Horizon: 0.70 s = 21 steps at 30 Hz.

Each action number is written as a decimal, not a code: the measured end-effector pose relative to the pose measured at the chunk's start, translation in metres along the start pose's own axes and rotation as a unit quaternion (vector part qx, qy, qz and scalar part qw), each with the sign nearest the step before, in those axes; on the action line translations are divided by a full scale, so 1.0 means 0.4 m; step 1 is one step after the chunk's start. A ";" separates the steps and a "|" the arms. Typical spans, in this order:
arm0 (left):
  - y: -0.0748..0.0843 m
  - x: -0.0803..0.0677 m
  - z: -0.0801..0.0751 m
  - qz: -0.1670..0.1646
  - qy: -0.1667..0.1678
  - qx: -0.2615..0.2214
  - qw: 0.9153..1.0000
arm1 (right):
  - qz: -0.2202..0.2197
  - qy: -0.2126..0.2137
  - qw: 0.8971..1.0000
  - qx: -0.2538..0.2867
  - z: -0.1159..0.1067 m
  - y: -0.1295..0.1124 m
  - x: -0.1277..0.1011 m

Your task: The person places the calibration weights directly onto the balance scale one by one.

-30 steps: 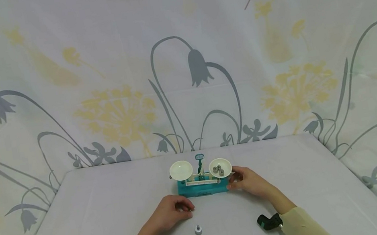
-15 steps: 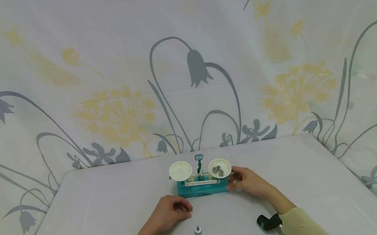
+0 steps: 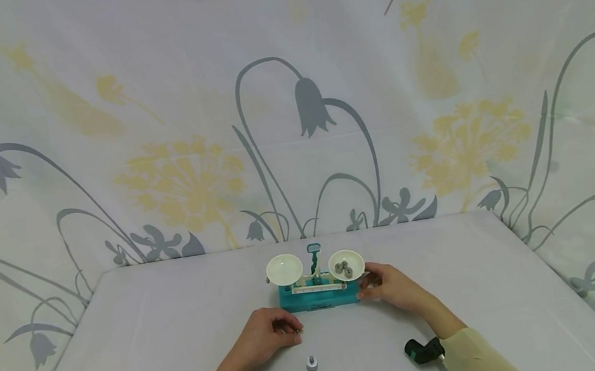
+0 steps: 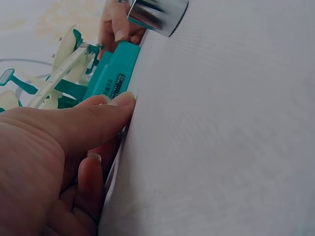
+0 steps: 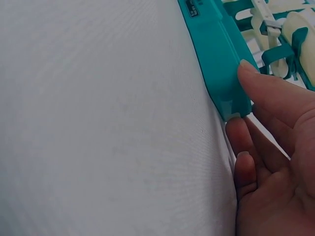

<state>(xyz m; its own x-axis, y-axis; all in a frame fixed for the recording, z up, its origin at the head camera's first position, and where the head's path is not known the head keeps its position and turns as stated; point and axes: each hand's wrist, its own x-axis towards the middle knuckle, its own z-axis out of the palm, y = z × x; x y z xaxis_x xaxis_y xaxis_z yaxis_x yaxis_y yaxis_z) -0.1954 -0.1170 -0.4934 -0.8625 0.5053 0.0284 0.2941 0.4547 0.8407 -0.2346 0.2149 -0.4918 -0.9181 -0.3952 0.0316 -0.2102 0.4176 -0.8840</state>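
The head camera looked down from far back at the teal scale (image 3: 318,294). Both wrist cameras sat low and very close, each seeing its base.

White tablecloth (image 3: 141,337) covers the table surface, plain and slightly creased. Floral backdrop cloth (image 3: 284,97) hangs at the far side and wraps both left and right edges (grey bellflowers on curved stems, pale yellow dandelion heads, two small red blooms near the top). Backdrop meets the tablecloth along the far table edge.
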 end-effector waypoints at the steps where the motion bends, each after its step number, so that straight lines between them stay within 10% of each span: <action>1: 0.001 0.000 0.000 0.000 0.001 0.000 1.000 | 0.001 0.000 1.000 0.000 0.000 -0.001 -0.001; 21: 0.012 -0.005 0.006 -0.012 0.020 -0.012 1.000 | -0.011 0.000 1.000 0.000 -0.002 0.002 -0.002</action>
<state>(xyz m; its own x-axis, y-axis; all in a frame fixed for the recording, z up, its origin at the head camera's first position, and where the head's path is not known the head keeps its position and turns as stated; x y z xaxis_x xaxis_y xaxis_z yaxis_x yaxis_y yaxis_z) -0.1911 -0.1141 -0.4907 -0.8851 0.4645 0.0298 0.2641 0.4486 0.8538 -0.2344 0.2160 -0.4921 -0.9135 -0.4038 0.0502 -0.2293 0.4089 -0.8833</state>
